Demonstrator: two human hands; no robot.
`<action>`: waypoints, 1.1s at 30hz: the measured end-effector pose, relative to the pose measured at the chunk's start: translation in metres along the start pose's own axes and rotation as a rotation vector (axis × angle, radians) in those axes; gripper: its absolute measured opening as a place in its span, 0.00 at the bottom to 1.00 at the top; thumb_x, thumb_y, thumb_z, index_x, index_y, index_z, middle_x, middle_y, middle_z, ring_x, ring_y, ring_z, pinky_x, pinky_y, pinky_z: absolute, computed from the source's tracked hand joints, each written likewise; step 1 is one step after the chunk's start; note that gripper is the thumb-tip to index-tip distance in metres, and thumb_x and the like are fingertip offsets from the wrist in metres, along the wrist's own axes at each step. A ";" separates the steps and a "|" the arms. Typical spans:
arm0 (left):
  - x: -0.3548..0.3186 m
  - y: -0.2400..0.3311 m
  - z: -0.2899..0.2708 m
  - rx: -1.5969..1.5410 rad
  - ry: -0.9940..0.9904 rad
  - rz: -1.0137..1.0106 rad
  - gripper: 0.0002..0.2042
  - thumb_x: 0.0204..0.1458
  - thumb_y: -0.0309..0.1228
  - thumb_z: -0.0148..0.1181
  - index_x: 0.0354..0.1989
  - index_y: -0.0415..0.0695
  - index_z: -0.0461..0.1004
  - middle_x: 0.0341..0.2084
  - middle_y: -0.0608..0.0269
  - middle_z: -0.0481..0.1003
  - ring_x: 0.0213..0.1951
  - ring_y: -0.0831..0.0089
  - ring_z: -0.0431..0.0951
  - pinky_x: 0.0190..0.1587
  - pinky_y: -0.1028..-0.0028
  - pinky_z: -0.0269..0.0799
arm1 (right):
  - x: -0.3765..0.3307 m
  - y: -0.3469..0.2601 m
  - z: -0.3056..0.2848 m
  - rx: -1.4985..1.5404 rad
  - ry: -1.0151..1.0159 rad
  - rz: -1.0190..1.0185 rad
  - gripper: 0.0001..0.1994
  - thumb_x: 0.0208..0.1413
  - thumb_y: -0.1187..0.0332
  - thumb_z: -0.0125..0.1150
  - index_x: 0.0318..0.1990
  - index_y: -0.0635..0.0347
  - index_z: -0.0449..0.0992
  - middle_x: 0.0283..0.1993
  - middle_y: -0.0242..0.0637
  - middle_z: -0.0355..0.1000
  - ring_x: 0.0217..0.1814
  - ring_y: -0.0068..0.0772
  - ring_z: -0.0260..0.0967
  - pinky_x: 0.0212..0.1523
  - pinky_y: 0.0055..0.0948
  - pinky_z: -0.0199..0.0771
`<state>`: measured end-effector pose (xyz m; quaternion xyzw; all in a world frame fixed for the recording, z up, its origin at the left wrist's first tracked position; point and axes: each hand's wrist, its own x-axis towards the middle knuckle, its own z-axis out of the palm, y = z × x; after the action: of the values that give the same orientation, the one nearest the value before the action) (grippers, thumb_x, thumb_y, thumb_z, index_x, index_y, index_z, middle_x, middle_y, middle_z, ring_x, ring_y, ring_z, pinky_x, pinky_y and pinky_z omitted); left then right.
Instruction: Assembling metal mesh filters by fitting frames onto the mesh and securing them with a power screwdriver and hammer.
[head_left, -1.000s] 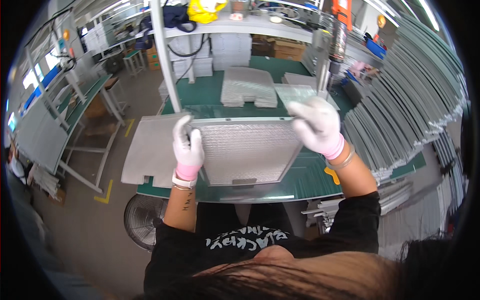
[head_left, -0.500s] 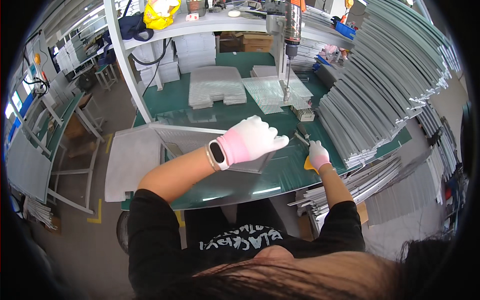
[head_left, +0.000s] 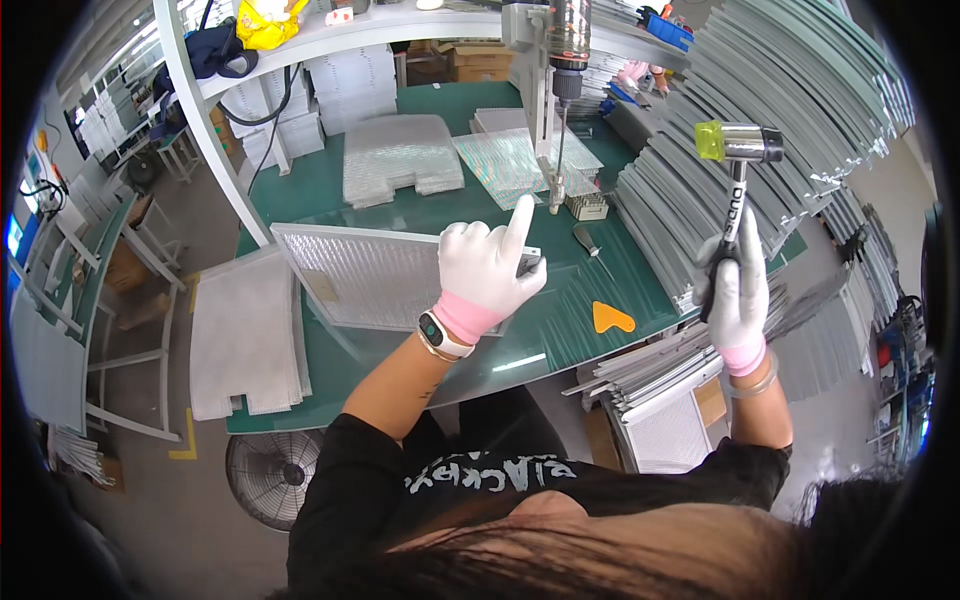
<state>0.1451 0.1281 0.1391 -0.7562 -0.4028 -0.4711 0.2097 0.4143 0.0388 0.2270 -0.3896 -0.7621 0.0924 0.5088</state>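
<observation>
A framed metal mesh panel (head_left: 375, 272) lies flat on the green work mat (head_left: 560, 300). My left hand (head_left: 487, 268), in a white glove with a pink cuff, rests on the panel's right edge with the forefinger pointing up. Off to the right, my right hand (head_left: 735, 290), gloved the same way, grips the black handle of a mallet (head_left: 738, 160) held upright. The mallet has a chrome head with a yellow-green face and stands above the table's right end.
An orange triangular scraper (head_left: 611, 318) and a small dark tool (head_left: 584, 239) lie on the mat. Mesh sheets (head_left: 402, 158) are stacked at the back, more (head_left: 245, 340) at the left. A hanging power driver (head_left: 568, 40) is overhead. Metal frames (head_left: 760, 110) are racked on the right; a fan (head_left: 272, 472) stands below.
My right hand has lifted the mallet from the table's right edge up into the air. My left hand has drawn back onto the panel's right edge, and the view has turned slightly.
</observation>
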 end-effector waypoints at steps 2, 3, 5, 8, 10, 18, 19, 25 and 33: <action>0.000 0.004 0.005 -0.009 0.028 -0.031 0.34 0.32 0.39 0.68 0.54 0.40 0.71 0.15 0.64 0.64 0.20 0.66 0.65 0.30 0.65 0.60 | -0.004 0.005 0.004 -0.075 -0.129 -0.056 0.26 0.65 0.74 0.43 0.71 0.60 0.52 0.34 0.34 0.69 0.21 0.16 0.60 0.23 0.18 0.65; 0.000 0.005 0.007 -0.026 0.072 -0.035 0.34 0.32 0.38 0.67 0.54 0.40 0.71 0.15 0.65 0.63 0.20 0.66 0.65 0.30 0.65 0.59 | -0.002 0.004 0.003 -0.169 -0.256 -0.072 0.24 0.65 0.72 0.46 0.69 0.60 0.57 0.33 0.35 0.69 0.22 0.20 0.61 0.24 0.21 0.66; 0.000 0.007 0.008 -0.038 0.114 -0.040 0.33 0.31 0.37 0.66 0.53 0.39 0.72 0.15 0.65 0.62 0.19 0.67 0.64 0.29 0.65 0.58 | 0.008 0.006 0.010 -0.395 -0.294 -0.352 0.23 0.65 0.70 0.48 0.67 0.60 0.60 0.33 0.36 0.69 0.23 0.23 0.63 0.26 0.23 0.67; -0.002 0.006 0.007 -0.028 0.084 -0.055 0.33 0.32 0.37 0.66 0.52 0.39 0.72 0.15 0.66 0.62 0.19 0.67 0.64 0.30 0.65 0.58 | 0.010 -0.004 0.006 -0.306 -0.266 -0.239 0.23 0.64 0.73 0.48 0.67 0.59 0.60 0.32 0.36 0.68 0.24 0.25 0.63 0.28 0.24 0.68; -0.001 0.005 0.008 -0.021 0.126 -0.046 0.33 0.32 0.37 0.66 0.53 0.38 0.72 0.15 0.65 0.62 0.20 0.67 0.64 0.31 0.65 0.57 | 0.009 -0.012 0.003 -0.190 -0.191 -0.113 0.24 0.63 0.75 0.47 0.67 0.59 0.60 0.33 0.36 0.69 0.25 0.24 0.63 0.28 0.24 0.68; -0.001 0.005 0.018 -0.020 0.096 -0.066 0.33 0.33 0.38 0.66 0.53 0.38 0.71 0.17 0.65 0.63 0.21 0.67 0.65 0.33 0.64 0.58 | 0.003 -0.010 0.017 -0.660 -0.596 -0.109 0.25 0.59 0.79 0.50 0.65 0.62 0.63 0.30 0.37 0.68 0.26 0.31 0.64 0.33 0.30 0.72; -0.001 0.004 0.017 -0.016 0.113 -0.057 0.33 0.33 0.38 0.66 0.53 0.38 0.71 0.17 0.64 0.63 0.21 0.67 0.65 0.33 0.64 0.58 | 0.006 -0.010 0.017 -0.530 -0.409 -0.159 0.25 0.59 0.79 0.49 0.65 0.63 0.63 0.32 0.38 0.70 0.27 0.33 0.66 0.33 0.30 0.72; -0.004 0.003 0.018 -0.010 0.082 -0.067 0.33 0.34 0.39 0.66 0.54 0.40 0.71 0.18 0.63 0.65 0.22 0.65 0.66 0.34 0.63 0.59 | -0.023 0.009 0.044 -0.310 -0.543 0.278 0.26 0.58 0.76 0.50 0.66 0.57 0.61 0.42 0.56 0.73 0.39 0.53 0.73 0.40 0.39 0.75; -0.002 0.008 0.004 -0.062 -0.051 -0.050 0.20 0.38 0.40 0.64 0.40 0.47 0.73 0.20 0.66 0.67 0.24 0.65 0.70 0.34 0.63 0.62 | -0.107 0.186 0.119 -0.529 -0.650 0.524 0.29 0.57 0.72 0.52 0.68 0.53 0.57 0.47 0.57 0.69 0.52 0.58 0.67 0.56 0.43 0.68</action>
<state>0.1529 0.1254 0.1363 -0.7637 -0.4121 -0.4691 0.1639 0.4256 0.1217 -0.0032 -0.6349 -0.7552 0.1371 0.0881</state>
